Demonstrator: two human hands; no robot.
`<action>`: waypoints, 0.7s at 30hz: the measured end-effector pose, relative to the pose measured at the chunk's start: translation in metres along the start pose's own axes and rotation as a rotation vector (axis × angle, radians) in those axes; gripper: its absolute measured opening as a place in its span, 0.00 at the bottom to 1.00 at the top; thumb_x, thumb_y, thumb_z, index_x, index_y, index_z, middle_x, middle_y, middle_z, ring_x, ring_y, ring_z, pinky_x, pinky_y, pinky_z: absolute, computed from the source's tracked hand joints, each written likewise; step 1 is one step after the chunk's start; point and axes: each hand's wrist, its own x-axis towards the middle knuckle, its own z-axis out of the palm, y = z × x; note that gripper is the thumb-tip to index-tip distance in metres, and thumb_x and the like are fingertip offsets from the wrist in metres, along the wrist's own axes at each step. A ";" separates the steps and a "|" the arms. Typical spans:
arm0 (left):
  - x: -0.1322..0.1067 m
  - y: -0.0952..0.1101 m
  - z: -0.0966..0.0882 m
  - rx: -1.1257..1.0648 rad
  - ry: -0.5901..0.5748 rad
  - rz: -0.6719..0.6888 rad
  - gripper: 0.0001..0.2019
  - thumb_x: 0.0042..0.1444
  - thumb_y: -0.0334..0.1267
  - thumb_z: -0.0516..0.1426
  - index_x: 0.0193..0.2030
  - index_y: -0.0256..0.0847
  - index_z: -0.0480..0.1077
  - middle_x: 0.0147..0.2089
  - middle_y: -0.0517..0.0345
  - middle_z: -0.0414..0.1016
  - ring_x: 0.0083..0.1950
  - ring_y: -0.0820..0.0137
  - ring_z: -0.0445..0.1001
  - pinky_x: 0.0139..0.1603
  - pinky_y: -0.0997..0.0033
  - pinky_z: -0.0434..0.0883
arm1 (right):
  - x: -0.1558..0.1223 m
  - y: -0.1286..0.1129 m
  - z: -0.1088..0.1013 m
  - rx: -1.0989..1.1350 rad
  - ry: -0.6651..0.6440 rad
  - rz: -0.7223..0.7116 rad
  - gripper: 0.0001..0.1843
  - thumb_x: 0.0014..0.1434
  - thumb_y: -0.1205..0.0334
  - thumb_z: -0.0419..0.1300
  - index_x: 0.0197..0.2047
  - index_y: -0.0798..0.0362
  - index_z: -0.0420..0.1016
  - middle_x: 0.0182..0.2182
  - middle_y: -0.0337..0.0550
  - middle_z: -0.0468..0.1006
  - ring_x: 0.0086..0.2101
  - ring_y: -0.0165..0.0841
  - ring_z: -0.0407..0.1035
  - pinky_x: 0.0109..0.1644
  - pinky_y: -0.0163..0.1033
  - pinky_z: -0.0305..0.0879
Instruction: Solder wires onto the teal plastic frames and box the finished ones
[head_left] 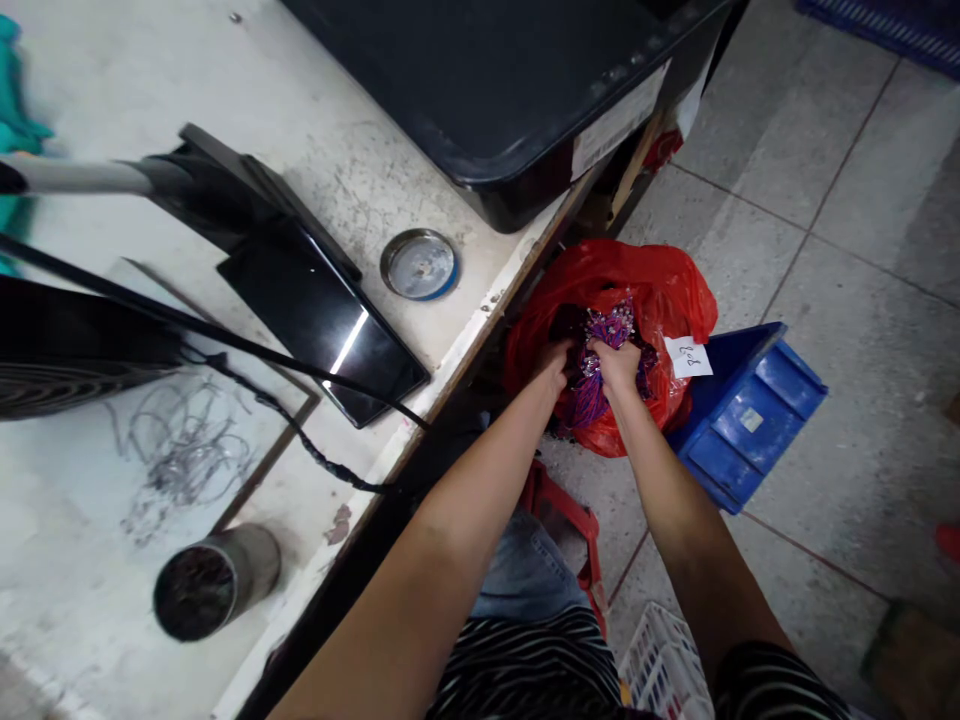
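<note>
A red plastic bag (pixel 660 290) stands open on the floor beside the workbench, filled with a bundle of purple wires (pixel 609 330) with pale metal tips. Both my arms reach down into it. My right hand (pixel 618 366) is closed around a bunch of the purple wires at the bag's mouth. My left hand (pixel 553 362) is tucked into the left side of the bag, fingers curled and mostly hidden among the wires. A white paper label (pixel 688 357) sticks to the bag's right side.
A blue plastic bin (pixel 750 415) lies right of the bag. The white workbench (pixel 352 180) holds a black tray (pixel 510 90), a round metal dish (pixel 419 265), a metal cup (pixel 214 580), loose thin wires (pixel 180 455) and black equipment. A red stool (pixel 570 515) and white basket (pixel 664 665) are near my legs.
</note>
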 end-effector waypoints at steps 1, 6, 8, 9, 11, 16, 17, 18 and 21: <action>0.000 0.001 0.000 0.019 0.009 -0.004 0.03 0.50 0.29 0.61 0.29 0.37 0.71 0.21 0.59 0.71 0.29 0.68 0.75 0.38 0.68 0.74 | 0.000 0.001 0.000 -0.011 -0.001 -0.005 0.07 0.39 0.62 0.65 0.24 0.55 0.76 0.20 0.32 0.75 0.24 0.28 0.67 0.31 0.33 0.63; -0.001 0.006 0.001 0.106 0.034 -0.018 0.00 0.51 0.31 0.60 0.31 0.37 0.73 0.20 0.60 0.70 0.25 0.71 0.72 0.36 0.70 0.73 | 0.002 0.004 0.000 -0.057 -0.015 -0.026 0.07 0.39 0.61 0.65 0.24 0.55 0.76 0.20 0.32 0.74 0.25 0.29 0.67 0.32 0.34 0.64; 0.000 0.007 0.001 0.128 0.036 -0.013 0.01 0.51 0.29 0.59 0.30 0.36 0.73 0.20 0.60 0.70 0.24 0.72 0.71 0.36 0.70 0.73 | 0.003 0.005 0.000 -0.073 -0.017 -0.028 0.07 0.40 0.61 0.65 0.24 0.55 0.76 0.20 0.33 0.74 0.25 0.29 0.67 0.32 0.34 0.64; 0.000 0.008 0.001 0.137 0.036 -0.009 0.02 0.51 0.28 0.59 0.30 0.36 0.73 0.19 0.60 0.70 0.24 0.72 0.71 0.36 0.70 0.73 | 0.003 0.006 0.000 -0.081 -0.016 -0.028 0.07 0.40 0.61 0.65 0.24 0.55 0.76 0.20 0.32 0.74 0.25 0.29 0.67 0.32 0.34 0.64; 0.002 0.008 0.001 0.153 0.034 -0.001 0.03 0.51 0.26 0.59 0.29 0.36 0.73 0.19 0.59 0.70 0.24 0.71 0.71 0.36 0.69 0.73 | 0.004 0.006 0.000 -0.097 -0.014 -0.028 0.07 0.40 0.60 0.65 0.24 0.54 0.76 0.19 0.32 0.73 0.25 0.29 0.67 0.31 0.34 0.64; 0.003 0.008 -0.004 0.182 0.019 0.024 0.03 0.48 0.27 0.62 0.30 0.37 0.73 0.20 0.58 0.72 0.26 0.69 0.73 0.38 0.67 0.74 | 0.004 0.008 0.002 -0.154 -0.012 -0.037 0.08 0.42 0.58 0.64 0.25 0.54 0.76 0.20 0.34 0.75 0.25 0.30 0.68 0.32 0.35 0.65; 0.004 0.008 -0.006 0.186 0.015 0.029 0.03 0.49 0.27 0.62 0.30 0.37 0.73 0.20 0.58 0.72 0.26 0.69 0.74 0.38 0.67 0.74 | 0.004 0.008 0.002 -0.173 -0.008 -0.040 0.08 0.42 0.58 0.64 0.25 0.54 0.76 0.21 0.34 0.75 0.25 0.31 0.69 0.33 0.35 0.65; 0.004 0.008 -0.007 0.191 0.010 0.033 0.03 0.49 0.27 0.61 0.29 0.37 0.73 0.20 0.58 0.72 0.27 0.69 0.74 0.39 0.67 0.75 | 0.003 0.008 0.002 -0.194 -0.002 -0.044 0.09 0.42 0.57 0.63 0.25 0.54 0.76 0.21 0.35 0.76 0.25 0.31 0.69 0.34 0.36 0.65; 0.004 0.008 -0.010 0.208 -0.004 0.044 0.05 0.51 0.28 0.60 0.26 0.38 0.72 0.20 0.57 0.71 0.27 0.69 0.74 0.39 0.67 0.74 | 0.001 0.007 0.002 -0.268 0.016 -0.068 0.09 0.44 0.57 0.63 0.28 0.54 0.77 0.24 0.37 0.78 0.28 0.34 0.72 0.37 0.38 0.67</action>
